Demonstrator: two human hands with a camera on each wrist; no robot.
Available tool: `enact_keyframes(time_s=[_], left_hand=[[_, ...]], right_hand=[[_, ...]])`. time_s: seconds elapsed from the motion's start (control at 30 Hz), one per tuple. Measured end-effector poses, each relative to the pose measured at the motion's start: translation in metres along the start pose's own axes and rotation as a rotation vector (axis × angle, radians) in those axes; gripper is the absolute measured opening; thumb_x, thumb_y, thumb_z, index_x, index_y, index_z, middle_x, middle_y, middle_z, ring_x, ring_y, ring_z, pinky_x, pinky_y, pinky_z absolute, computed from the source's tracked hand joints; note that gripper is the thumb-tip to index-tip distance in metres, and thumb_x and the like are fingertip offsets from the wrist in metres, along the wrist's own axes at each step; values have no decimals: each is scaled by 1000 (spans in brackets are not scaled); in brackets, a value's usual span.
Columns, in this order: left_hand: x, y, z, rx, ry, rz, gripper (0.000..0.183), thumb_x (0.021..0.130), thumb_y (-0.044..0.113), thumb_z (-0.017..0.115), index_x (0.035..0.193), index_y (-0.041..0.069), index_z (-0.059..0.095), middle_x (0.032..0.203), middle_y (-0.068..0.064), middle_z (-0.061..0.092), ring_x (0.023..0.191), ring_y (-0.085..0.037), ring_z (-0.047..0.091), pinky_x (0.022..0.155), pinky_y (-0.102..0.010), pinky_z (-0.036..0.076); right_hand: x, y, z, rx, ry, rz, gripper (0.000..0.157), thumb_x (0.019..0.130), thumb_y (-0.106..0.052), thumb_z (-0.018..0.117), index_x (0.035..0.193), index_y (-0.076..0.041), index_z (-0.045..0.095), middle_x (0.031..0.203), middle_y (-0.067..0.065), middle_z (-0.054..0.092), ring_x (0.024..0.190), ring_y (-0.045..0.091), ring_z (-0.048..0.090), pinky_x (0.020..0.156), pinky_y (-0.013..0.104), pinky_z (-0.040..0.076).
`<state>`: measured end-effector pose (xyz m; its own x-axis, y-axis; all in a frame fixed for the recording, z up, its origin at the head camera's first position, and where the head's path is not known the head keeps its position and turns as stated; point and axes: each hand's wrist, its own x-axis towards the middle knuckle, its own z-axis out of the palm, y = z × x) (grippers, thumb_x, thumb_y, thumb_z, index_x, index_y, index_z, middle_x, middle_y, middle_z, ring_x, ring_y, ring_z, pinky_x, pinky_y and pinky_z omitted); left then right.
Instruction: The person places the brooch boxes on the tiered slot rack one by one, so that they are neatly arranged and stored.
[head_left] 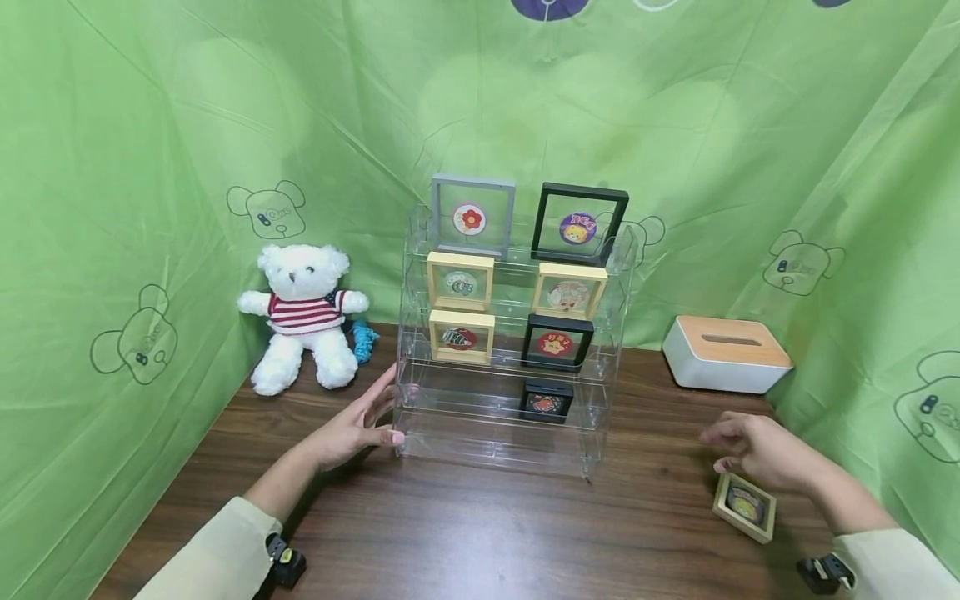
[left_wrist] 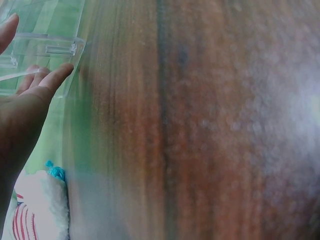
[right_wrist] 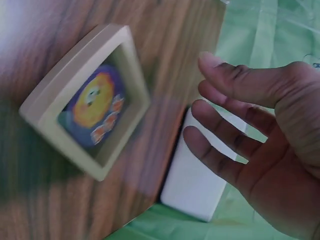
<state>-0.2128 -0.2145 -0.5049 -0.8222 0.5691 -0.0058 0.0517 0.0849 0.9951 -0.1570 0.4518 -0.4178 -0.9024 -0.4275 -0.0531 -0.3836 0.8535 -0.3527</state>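
A clear acrylic tiered rack (head_left: 495, 446) stands upright on the table, with several small display frames on its upper tiers. My left hand (head_left: 352, 429) is at the rack's left side, thumb at the lower front corner and fingers extended along the side. In the left wrist view, that hand (left_wrist: 30, 105) has its fingers against or very near the clear panel. My right hand (head_left: 761, 450) holds nothing, its fingers loosely bent. Just in front of it, a gold-rimmed display frame (head_left: 745, 507) with a yellow and purple round picture lies on the table.
A small black frame (head_left: 547, 402) sits on a lower right tier. To the left are a white teddy bear (head_left: 303, 317) in a striped shirt and a blue bundle (head_left: 363, 342). A white tissue box (head_left: 723, 371) with a wooden lid stands at right. Green cloth (head_left: 525, 108) surrounds the table.
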Motion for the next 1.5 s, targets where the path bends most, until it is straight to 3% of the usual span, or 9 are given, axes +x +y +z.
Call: enact_keyframes(time_s=[0.23,0.4,0.67,0.87,1.03,1.2,1.4,1.5], left_hand=[[0,1,0,-11,4,-20,118,102,8,78,178,38,-6,184,-27,-2,169,-58,0,131,-74,23],[-1,3,1,-19,5,-28,118,101,8,78,178,38,-6,184,-26,-5,169,-57,-2,131,-74,21],[-1,2,2,-25,3,-22,118,101,7,78,178,38,-6,184,-27,-2,169,-58,-2,132,-76,16],[-1,2,1,-32,5,-26,118,101,7,78,179,37,-6,184,-26,-5,169,-58,-3,132,-77,14],[-1,2,1,-18,8,-23,118,101,8,79,179,36,-6,184,-26,-3,169,-58,-1,132,-75,19],[-1,1,1,-21,1,-9,118,101,7,78,179,36,-6,184,-26,-2,169,-58,1,131,-75,19],[0,0,1,-16,0,1,118,101,6,78,179,36,-6,185,-26,-5,168,-59,0,131,-75,19],[0,0,1,-6,5,-4,118,101,7,78,179,37,-6,185,-25,-8,168,-59,-1,131,-75,22]], right_hand=[[-5,26,11,58,-75,-63,30,77,-5,94,104,-13,86,103,-1,75,98,-4,65,85,24,59],[-8,34,17,127,-104,-90,29,77,3,88,101,-13,86,101,0,76,97,-5,63,83,21,57],[-12,42,18,166,-140,-99,24,80,0,89,101,-13,87,96,-3,76,93,-5,63,81,21,56],[-14,46,22,179,-121,-132,23,78,-7,94,99,-14,86,96,-4,74,92,-6,61,78,20,51],[-14,46,26,175,-94,-108,21,78,-10,95,97,-13,86,94,-3,75,88,-4,59,75,20,49],[-15,48,31,105,-22,-56,17,82,-13,94,96,-17,85,94,-5,81,96,-9,62,84,11,47],[-17,50,38,97,-12,-12,15,91,-8,88,94,-17,76,84,-10,69,79,-8,54,66,22,46],[-17,50,39,96,-18,20,16,94,-7,85,94,-17,73,83,-13,65,76,-8,51,63,22,43]])
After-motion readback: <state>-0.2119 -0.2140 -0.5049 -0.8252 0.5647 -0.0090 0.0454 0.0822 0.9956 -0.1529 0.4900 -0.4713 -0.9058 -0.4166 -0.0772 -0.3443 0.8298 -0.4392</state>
